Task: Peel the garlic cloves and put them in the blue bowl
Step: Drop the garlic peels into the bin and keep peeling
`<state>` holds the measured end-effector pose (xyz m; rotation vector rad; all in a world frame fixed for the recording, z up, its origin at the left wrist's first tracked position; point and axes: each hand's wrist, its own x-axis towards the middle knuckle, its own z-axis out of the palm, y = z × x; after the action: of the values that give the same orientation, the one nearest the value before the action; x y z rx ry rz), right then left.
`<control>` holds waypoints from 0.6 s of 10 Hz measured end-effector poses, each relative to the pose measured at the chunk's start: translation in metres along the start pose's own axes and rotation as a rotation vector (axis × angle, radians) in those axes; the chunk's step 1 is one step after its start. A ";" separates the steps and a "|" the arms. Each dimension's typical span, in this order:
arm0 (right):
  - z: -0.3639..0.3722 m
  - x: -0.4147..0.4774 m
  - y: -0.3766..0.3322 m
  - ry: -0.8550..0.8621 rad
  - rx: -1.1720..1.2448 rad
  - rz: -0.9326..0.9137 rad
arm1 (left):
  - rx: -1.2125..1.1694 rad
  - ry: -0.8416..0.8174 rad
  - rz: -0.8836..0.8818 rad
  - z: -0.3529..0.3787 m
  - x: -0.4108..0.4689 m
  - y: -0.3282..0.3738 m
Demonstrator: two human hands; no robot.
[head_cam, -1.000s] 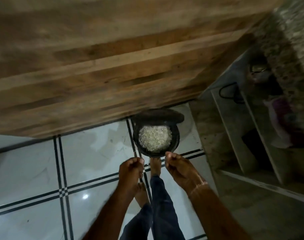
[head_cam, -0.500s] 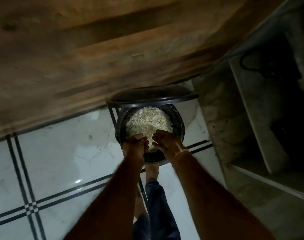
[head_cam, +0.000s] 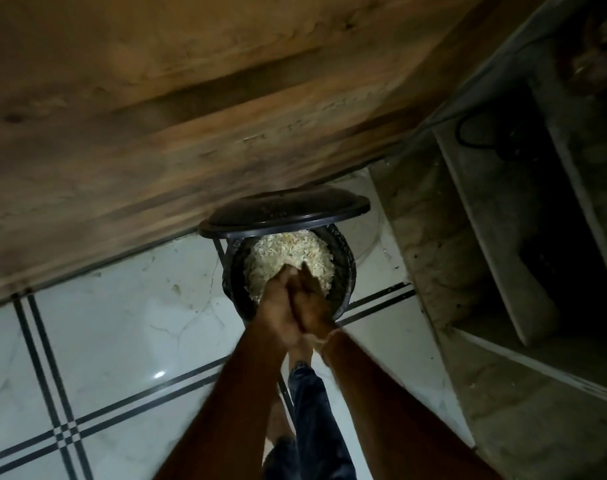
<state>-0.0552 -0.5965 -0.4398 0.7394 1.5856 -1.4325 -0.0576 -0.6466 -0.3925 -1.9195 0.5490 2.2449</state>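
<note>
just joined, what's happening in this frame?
A person stands on a white tiled floor over a black pedal bin whose lid is flipped up. The bin is heaped with pale papery scraps, likely garlic skins. The left hand and right hand are pressed palm to palm above the opening, apparently brushing bits off into it. Whether anything is held between them cannot be told. No blue bowl or cloves are in view.

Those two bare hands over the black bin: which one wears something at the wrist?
The right hand: a thin band crosses its wrist. The left hand, pressed against it above the black bin, has a bare wrist.
</note>
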 end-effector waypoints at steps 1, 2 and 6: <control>-0.009 -0.027 -0.016 -0.085 0.275 0.106 | 0.534 -0.091 -0.019 -0.009 -0.028 -0.007; -0.005 -0.077 -0.027 -0.128 0.065 -0.003 | 0.412 -0.207 -0.038 -0.011 -0.072 0.001; -0.098 -0.359 -0.079 0.044 0.018 -0.454 | 1.209 -0.217 0.691 -0.034 -0.292 -0.014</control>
<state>0.0221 -0.4729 -0.0887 0.4359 1.8561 -1.7609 0.0308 -0.6074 -0.1142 -0.8863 2.1070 1.5529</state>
